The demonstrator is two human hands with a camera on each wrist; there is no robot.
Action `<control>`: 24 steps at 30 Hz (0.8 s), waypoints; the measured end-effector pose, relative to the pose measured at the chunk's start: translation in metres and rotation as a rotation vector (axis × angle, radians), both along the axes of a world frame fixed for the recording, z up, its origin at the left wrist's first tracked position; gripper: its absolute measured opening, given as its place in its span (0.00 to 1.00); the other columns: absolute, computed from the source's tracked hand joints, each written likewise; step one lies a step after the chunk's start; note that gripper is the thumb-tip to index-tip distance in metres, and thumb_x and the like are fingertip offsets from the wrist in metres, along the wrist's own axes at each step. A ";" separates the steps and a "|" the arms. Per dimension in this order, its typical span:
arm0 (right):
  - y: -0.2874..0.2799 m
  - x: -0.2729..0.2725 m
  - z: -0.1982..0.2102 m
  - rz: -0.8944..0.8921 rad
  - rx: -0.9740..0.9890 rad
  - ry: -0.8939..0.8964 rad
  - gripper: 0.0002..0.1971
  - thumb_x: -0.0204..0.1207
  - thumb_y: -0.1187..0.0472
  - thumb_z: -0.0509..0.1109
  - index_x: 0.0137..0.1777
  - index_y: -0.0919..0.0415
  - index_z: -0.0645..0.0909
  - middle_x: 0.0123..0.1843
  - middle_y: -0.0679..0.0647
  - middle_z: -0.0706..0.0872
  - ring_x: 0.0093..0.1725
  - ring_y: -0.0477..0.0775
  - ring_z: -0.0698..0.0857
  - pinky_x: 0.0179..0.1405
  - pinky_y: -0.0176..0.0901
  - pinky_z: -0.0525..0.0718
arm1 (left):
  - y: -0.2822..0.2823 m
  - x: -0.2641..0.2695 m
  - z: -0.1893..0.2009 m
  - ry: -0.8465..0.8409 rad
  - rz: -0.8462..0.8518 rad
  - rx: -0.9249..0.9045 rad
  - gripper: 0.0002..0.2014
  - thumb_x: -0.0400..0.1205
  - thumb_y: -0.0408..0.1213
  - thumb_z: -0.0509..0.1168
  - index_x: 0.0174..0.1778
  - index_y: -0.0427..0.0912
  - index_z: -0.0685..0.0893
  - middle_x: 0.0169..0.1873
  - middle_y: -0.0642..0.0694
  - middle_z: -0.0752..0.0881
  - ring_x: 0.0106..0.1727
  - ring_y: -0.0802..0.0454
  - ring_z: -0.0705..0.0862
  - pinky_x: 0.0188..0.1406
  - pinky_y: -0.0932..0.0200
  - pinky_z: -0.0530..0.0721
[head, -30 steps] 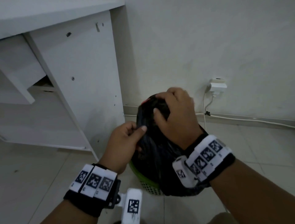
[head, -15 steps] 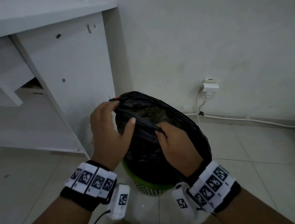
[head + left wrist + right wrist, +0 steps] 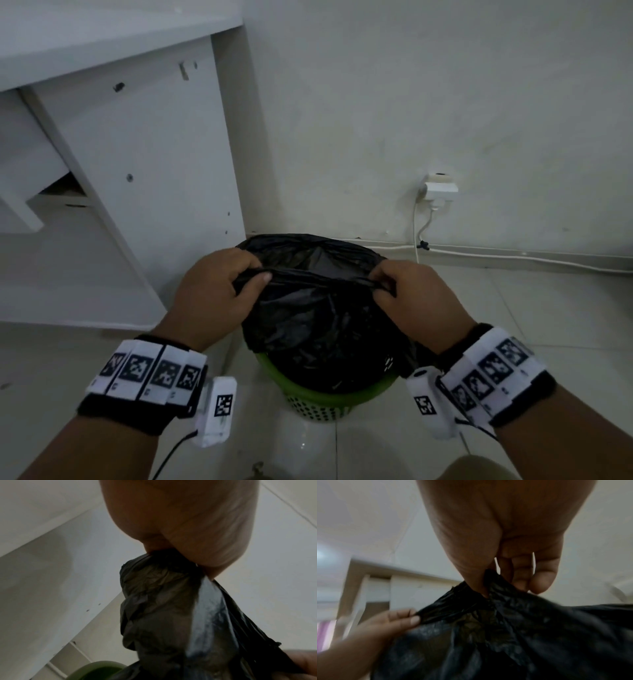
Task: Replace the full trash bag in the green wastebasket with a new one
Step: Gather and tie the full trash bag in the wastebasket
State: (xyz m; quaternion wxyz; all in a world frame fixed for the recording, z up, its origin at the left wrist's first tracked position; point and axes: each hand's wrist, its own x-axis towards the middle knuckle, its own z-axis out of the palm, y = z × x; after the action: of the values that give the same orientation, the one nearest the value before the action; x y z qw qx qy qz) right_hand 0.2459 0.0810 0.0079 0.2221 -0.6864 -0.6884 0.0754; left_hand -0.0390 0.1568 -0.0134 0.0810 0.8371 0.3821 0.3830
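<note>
- The person is working on the black trash bag [image 3: 322, 318], which is sitting in the green wastebasket [image 3: 329, 394] on the floor tiles, just beside the white desk panel [image 3: 144, 192] and near the wall with the socket [image 3: 440, 187] and its white cable [image 3: 513, 255]
- Judging by the grip, the step in hand is either gathering the mouth of the full bag to close and lift it, or spreading a fresh one over the rim; I cannot tell which, since the contents are hidden
- The left hand [image 3: 214, 296] is pinching the near edge of the bag's mouth, thumb on the outside and fingers curling over the top; the left wrist view is showing bunched plastic squeezed tightly in that grip
- The right hand [image 3: 416, 298] is pinching the same edge on the other side, thumb [image 3: 476, 574] pressing plastic against curled fingers, gap closed on the film
- The edge between the two hands is stretching taut
- The next move is likely calling for a firm, even pull with both pinches, since thin film may slip or tear
</note>
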 end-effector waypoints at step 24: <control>0.005 0.033 0.052 0.140 -0.055 0.068 0.03 0.76 0.54 0.75 0.44 0.50 0.87 0.36 0.38 0.85 0.39 0.31 0.82 0.34 0.26 0.72 | -0.001 0.013 0.015 -0.086 0.156 -0.238 0.16 0.79 0.56 0.69 0.32 0.50 0.86 0.30 0.51 0.84 0.35 0.55 0.83 0.35 0.54 0.78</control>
State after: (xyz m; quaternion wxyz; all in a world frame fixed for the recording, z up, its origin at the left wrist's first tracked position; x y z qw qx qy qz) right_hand 0.2788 0.0856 0.0603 0.2205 -0.6396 -0.7243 0.1328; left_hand -0.0257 0.1555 0.0012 0.1660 0.7720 0.4850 0.3758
